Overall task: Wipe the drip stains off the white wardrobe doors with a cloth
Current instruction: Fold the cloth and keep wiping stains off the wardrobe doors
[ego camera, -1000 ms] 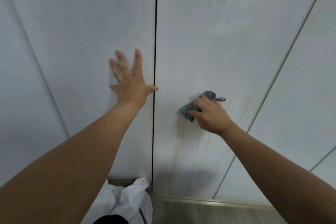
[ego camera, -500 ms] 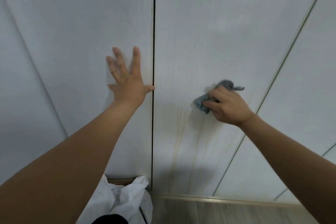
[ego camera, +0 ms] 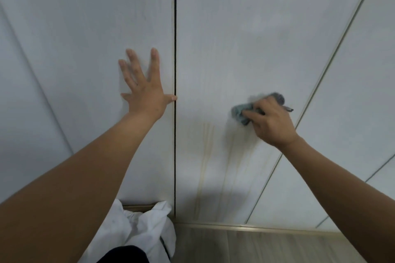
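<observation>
Pale wood-look floor [ego camera: 277,247], perhaps brass strip [ego camera: 235,228]

Left of the dark door gap [ego camera: 175,28], the left hand [ego camera: 145,92] lies flat on a white wardrobe door [ego camera: 85,49], fingers spread, thumb tip at the gap. Right of the gap, the right hand [ego camera: 271,121] grips a grey-blue cloth [ego camera: 241,113] against the neighbouring door [ego camera: 245,38]. Yellowish drip stains [ego camera: 206,156] run downward between gap and cloth.

A home: white wardrobe doors [ego camera: 245,49] above wood-look floor [ego camera: 256,247].
</observation>
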Demonstrator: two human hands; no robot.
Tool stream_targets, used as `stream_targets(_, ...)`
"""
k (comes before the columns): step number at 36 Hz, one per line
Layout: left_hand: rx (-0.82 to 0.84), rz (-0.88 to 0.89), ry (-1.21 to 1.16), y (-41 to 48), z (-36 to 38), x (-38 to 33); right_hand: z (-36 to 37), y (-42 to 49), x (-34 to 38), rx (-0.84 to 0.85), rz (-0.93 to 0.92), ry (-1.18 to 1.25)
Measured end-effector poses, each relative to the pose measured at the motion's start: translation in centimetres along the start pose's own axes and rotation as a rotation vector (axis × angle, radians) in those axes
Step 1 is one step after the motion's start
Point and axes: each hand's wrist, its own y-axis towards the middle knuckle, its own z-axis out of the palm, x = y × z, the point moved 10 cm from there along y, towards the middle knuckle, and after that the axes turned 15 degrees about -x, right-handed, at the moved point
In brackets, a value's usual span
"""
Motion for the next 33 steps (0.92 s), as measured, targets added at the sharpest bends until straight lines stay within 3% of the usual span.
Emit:
stream_targets(4, 0.001, 0.007, 0.001, 0.0, 0.1, -0.1, -2.9, 2.4, -3.5, -0.272, 0.302, -0.080)
stream_targets(6, 0.003, 0.006, 0.006, -0.1, 0.1, 0.0, -2.7, 1.8, -3.1, -0.321, 0.331, -0.080)
stream_targets(8, 0.011, 0.002, 0.006, -0.1, 0.2, -0.1, -1.1, 0.0, -1.3, -0.267, 0.259, -0.055)
stream_targets(12, 0.001, 0.001, 0.008, 0.1, 0.0, 0.1, 3.5, -4.5, 2.4, 0.068, 0.036, 0.040)
stream_targets(14, -0.003, 0.000, 0.001, 0.1, -0.1, 0.1, 3.9, -4.5, 2.8, 0.154, -0.004, 0.065)
stream_targets(21, -0.014, 0.018, 0.006, 0.0, 0.0, 0.0, -1.0, 2.0, -0.9, -0.164, 0.187, 0.010)
stream_targets(24, -0.004, 0.024, 0.017, -0.2, 0.0, 0.0, 0.1, 0.2, -0.4, -0.106, 0.118, 0.021)
stream_targets(29, 0.003, 0.030, 0.047, -0.3, 0.4, 0.4, 2.5, -5.2, 0.9, 0.184, 0.011, 0.086)
stream_targets(31, 0.001, 0.032, 0.054, -0.3, 0.3, 0.4, 2.0, -4.2, 0.6, 0.218, -0.042, 0.098)
stream_targets(33, 0.000, 0.040, 0.050, -0.3, 0.3, 0.3, 0.3, -1.7, -0.8, 0.145, -0.025, 0.073)
